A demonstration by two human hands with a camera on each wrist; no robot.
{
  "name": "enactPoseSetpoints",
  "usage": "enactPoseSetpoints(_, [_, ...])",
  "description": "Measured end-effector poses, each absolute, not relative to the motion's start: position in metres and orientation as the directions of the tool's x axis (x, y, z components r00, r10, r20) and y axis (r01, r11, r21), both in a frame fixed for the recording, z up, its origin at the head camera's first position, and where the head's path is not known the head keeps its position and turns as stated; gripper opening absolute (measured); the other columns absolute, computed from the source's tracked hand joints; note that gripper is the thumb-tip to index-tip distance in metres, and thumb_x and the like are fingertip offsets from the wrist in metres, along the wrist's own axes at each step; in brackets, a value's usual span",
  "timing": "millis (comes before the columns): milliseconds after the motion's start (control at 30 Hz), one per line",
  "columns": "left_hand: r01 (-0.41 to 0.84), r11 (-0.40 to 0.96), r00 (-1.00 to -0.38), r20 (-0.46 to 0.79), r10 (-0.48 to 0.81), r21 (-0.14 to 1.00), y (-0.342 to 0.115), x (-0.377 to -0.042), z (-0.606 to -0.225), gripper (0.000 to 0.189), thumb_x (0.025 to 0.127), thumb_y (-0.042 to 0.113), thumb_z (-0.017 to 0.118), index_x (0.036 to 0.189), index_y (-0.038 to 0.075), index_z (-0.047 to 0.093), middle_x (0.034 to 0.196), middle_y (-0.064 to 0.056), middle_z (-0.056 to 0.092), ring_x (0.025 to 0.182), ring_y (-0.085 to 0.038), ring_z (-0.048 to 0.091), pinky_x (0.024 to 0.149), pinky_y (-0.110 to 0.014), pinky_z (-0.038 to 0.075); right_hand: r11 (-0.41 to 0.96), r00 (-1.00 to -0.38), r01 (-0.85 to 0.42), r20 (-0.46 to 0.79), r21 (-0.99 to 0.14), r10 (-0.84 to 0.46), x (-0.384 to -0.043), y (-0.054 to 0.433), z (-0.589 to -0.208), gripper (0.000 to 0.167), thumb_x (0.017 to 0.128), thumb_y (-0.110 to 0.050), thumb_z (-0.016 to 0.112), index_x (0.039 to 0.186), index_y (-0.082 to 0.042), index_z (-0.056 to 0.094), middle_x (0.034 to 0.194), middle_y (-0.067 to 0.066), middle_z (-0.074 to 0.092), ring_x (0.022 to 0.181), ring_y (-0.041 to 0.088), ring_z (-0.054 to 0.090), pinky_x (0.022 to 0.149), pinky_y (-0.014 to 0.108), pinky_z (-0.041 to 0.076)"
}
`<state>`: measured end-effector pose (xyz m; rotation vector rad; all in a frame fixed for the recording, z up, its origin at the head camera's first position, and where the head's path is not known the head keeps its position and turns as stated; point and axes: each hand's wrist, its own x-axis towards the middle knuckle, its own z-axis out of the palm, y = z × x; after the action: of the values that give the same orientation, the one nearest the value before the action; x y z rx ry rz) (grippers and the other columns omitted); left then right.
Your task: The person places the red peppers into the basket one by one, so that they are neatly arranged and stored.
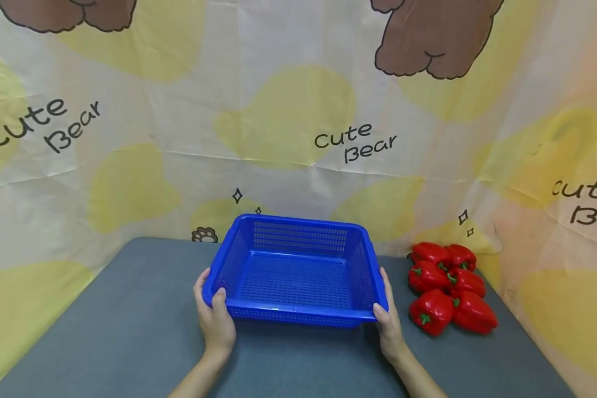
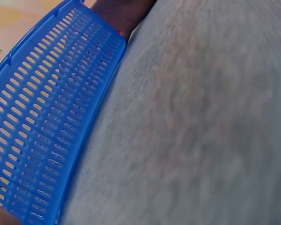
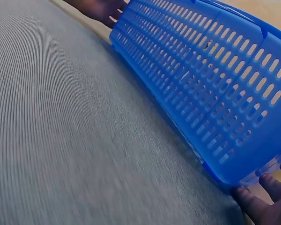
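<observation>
A blue rectangular plastic basket (image 1: 293, 312) with slotted walls, nothing inside it, is held between both hands. At its near left corner the left hand (image 1: 216, 323) grips the rim, thumb over the edge and fingers along the outer side. My right hand (image 1: 390, 329) holds the near right corner the same way. The slotted near wall of the basket (image 2: 51, 108) fills the left of the left wrist view. In the right wrist view, fingers (image 3: 253, 201) of the right hand lie at the basket's lower corner, close over the grey surface.
Several red bell peppers (image 1: 430, 312) with green stems lie in a cluster to the right of the basket, on the grey tabletop (image 1: 144, 309). A printed cloth (image 1: 278, 110) with yellow patches and bear drawings hangs behind and along the sides.
</observation>
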<state>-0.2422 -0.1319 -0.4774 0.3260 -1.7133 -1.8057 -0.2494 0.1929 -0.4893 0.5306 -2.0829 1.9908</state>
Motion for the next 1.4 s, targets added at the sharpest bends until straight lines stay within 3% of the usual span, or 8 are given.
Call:
enactPoseSetpoints(167, [0.341, 0.013, -0.763, 0.285, -0.581, 0.94, -0.117, -0.248, -0.482, 0.05, 0.098, 0.014, 0.043, 0.149, 0.01, 0.04, 0.15, -0.016, 0.047, 0.125, -0.011, 0.048, 0.098, -0.011, 0.035, 0.02, -0.91, -0.405, 0.4, -0.914, -0.111, -0.25, 0.205, -0.487, 0.07, 0.099, -0.026, 0.027, 0.164, -0.027, 0.001, 0.166, 0.005, 0.015, 0.141, 0.009, 0.037, 0.104, 0.016, 0.04])
enactPoseSetpoints(333, [0.358, -0.011, -0.786, 0.295, -0.543, 0.934, -0.098, -0.25, -0.485, 0.051, 0.098, 0.014, 0.044, 0.149, 0.011, 0.037, 0.153, -0.017, 0.045, 0.132, -0.025, 0.048, 0.1, -0.01, 0.036, -0.01, -0.926, -0.377, 0.377, -0.926, -0.027, -0.25, 0.214, -0.486, 0.067, 0.1, -0.032, 0.021, 0.164, -0.024, 0.001, 0.164, -0.006, 0.021, 0.138, 0.005, 0.039, 0.102, 0.016, 0.041])
enactPoseSetpoints(700, [0.399, -0.024, -0.884, 0.377, -0.277, 0.917, -0.14, -0.258, -0.492, 0.054, 0.101, 0.018, 0.03, 0.153, 0.003, 0.034, 0.135, -0.007, 0.052, 0.116, -0.004, 0.056, 0.089, -0.014, 0.048, -0.015, -0.951, -0.309, 0.309, -0.951, 0.018, -0.246, 0.223, -0.487, 0.065, 0.101, -0.035, 0.02, 0.164, -0.028, 0.005, 0.163, -0.009, 0.023, 0.139, 0.004, 0.039, 0.102, 0.016, 0.041])
enactPoseSetpoints(1000, [0.304, -0.142, -0.941, 0.32, 0.113, 0.942, -0.163, -0.266, -0.472, 0.071, 0.099, 0.016, 0.03, 0.164, 0.028, 0.005, 0.17, -0.011, 0.003, 0.14, -0.011, 0.032, 0.101, -0.018, 0.043, 0.001, -0.95, -0.312, 0.311, -0.95, -0.036, -0.258, 0.22, -0.488, 0.064, 0.103, -0.035, 0.017, 0.164, -0.023, 0.003, 0.159, -0.023, 0.027, 0.136, -0.007, 0.042, 0.103, 0.016, 0.04])
enactPoseSetpoints(1133, [0.331, -0.098, -0.933, 0.341, 0.111, 0.938, -0.167, -0.269, -0.471, 0.068, 0.096, 0.011, 0.031, 0.162, 0.02, 0.017, 0.161, -0.014, 0.023, 0.131, -0.019, 0.046, 0.094, -0.026, 0.051, 0.031, -0.945, -0.325, 0.326, -0.945, 0.009, -0.259, 0.218, -0.487, 0.062, 0.104, -0.037, 0.017, 0.164, -0.022, 0.009, 0.157, -0.025, 0.033, 0.134, -0.009, 0.045, 0.101, 0.017, 0.043])
enactPoseSetpoints(1233, [0.373, -0.053, -0.921, 0.376, 0.101, 0.926, -0.167, -0.272, -0.475, 0.059, 0.099, 0.015, 0.029, 0.158, 0.013, 0.026, 0.149, -0.016, 0.037, 0.122, -0.019, 0.055, 0.09, -0.03, 0.054, 0.072, -0.936, -0.332, 0.338, -0.941, 0.101, -0.257, 0.219, -0.486, 0.059, 0.106, -0.033, 0.019, 0.162, -0.015, 0.022, 0.158, -0.011, 0.042, 0.128, -0.005, 0.053, 0.098, 0.018, 0.048])
enactPoseSetpoints(1300, [0.399, -0.039, -0.911, 0.4, 0.1, 0.916, -0.166, -0.274, -0.479, 0.056, 0.101, 0.016, 0.027, 0.157, 0.01, 0.028, 0.145, -0.018, 0.042, 0.118, -0.019, 0.058, 0.089, -0.031, 0.055, 0.201, -0.91, -0.339, 0.374, -0.919, 0.178, -0.253, 0.22, -0.487, 0.056, 0.107, -0.028, 0.022, 0.152, -0.004, 0.043, 0.147, 0.004, 0.058, 0.114, -0.007, 0.061, 0.091, 0.015, 0.05])
enactPoseSetpoints(1400, [0.416, -0.027, -0.904, 0.417, 0.098, 0.909, -0.165, -0.274, -0.482, 0.056, 0.101, 0.018, 0.026, 0.156, 0.01, 0.029, 0.143, -0.02, 0.043, 0.116, -0.019, 0.059, 0.087, -0.03, 0.055, 0.497, -0.825, -0.361, 0.519, -0.789, 0.224, -0.245, 0.224, -0.491, 0.049, 0.107, -0.017, 0.029, 0.098, 0.007, 0.071, 0.09, 0.017, 0.075, 0.074, -0.007, 0.059, 0.065, 0.011, 0.046])
